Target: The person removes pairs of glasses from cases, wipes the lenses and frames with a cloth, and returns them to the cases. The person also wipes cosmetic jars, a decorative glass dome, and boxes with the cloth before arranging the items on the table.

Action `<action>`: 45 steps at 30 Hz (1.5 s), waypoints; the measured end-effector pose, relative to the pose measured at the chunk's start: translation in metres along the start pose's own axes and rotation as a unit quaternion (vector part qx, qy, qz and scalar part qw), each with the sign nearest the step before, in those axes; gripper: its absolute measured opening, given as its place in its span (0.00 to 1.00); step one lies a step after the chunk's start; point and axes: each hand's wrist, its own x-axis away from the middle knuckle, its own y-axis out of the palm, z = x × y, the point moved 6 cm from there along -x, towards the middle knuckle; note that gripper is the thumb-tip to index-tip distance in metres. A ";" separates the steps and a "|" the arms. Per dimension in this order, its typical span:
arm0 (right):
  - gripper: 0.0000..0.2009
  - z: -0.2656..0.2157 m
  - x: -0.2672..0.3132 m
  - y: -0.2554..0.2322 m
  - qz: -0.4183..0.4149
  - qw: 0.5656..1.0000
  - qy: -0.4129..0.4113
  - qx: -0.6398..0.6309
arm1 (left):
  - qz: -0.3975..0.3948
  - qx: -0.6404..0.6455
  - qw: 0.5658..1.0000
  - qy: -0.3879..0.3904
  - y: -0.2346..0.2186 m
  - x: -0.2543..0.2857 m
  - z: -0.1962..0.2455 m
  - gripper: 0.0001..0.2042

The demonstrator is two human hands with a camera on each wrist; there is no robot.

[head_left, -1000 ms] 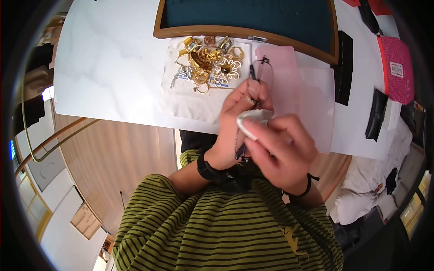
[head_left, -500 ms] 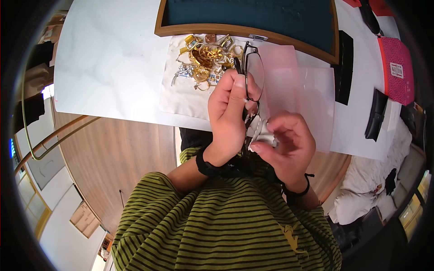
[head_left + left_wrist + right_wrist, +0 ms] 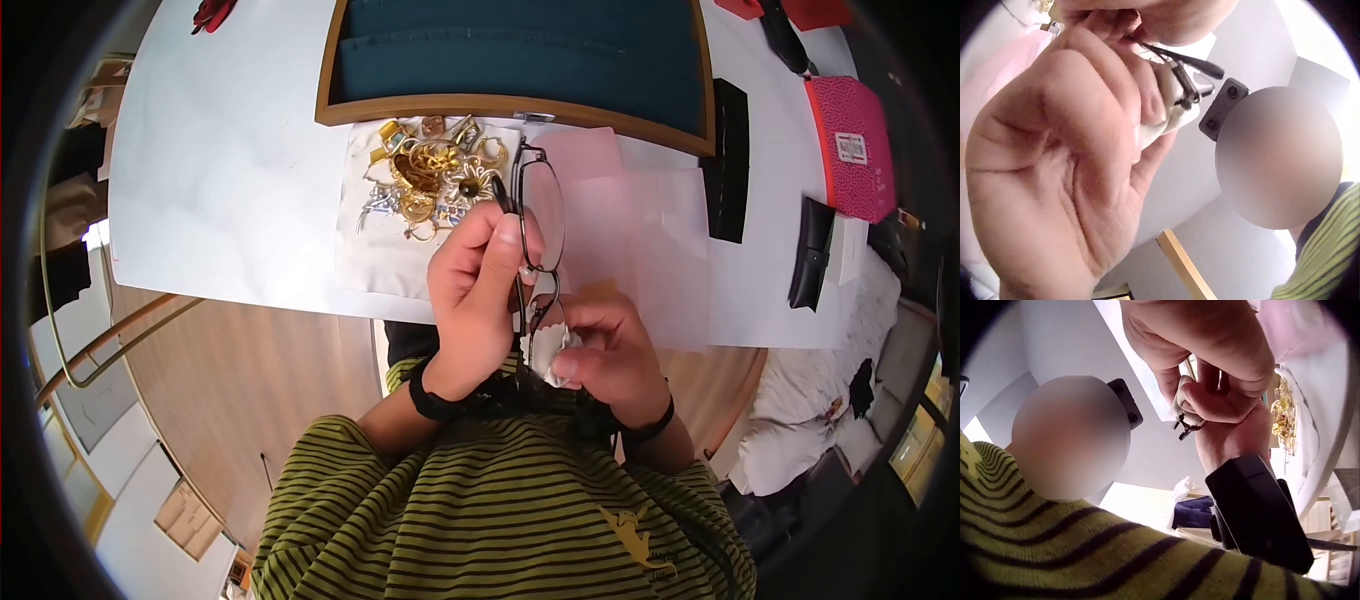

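Note:
A pair of dark thin-framed eyeglasses (image 3: pixel 543 215) is held upright above the table's near edge. My left hand (image 3: pixel 478 290) grips them around the middle, its thumb lying along the frame. Low on the glasses, my right hand (image 3: pixel 618 362) pinches a small white cloth (image 3: pixel 545 350) against the lower lens. In the left wrist view the cloth (image 3: pixel 1175 119) wraps the lens, with a frame corner (image 3: pixel 1190 94) sticking out. The right wrist view shows fingers pressed on the cloth (image 3: pixel 1184 400); much of the lower lens is hidden.
Gold and silver jewelry (image 3: pixel 425 175) lies heaped on a white cloth (image 3: pixel 385 262). Behind stands a wooden case (image 3: pixel 420 106) with dark teal lining. Pink translucent sheets (image 3: pixel 640 250) lie at the right, beside a black strip (image 3: pixel 729 165), a black pouch (image 3: pixel 811 255) and a pink box (image 3: pixel 850 150).
The right hand has brought the cloth from over the left hand down onto the lower lens. The left hand has turned the glasses upright. The head view has shifted slightly.

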 end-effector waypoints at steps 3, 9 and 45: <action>0.13 0.009 0.000 -0.005 -0.011 0.999 0.007 -0.041 | -0.019 0.008 1.000 0.022 -0.003 -0.001 0.000 0.10; 0.13 0.005 -0.002 -0.002 -0.022 0.993 -0.110 0.042 | -0.003 -0.042 0.999 0.030 0.006 0.004 0.002 0.11; 0.15 -0.001 -0.003 -0.008 -0.063 0.967 -0.083 -0.232 | -0.059 -0.036 0.996 -0.052 0.002 -0.003 -0.008 0.11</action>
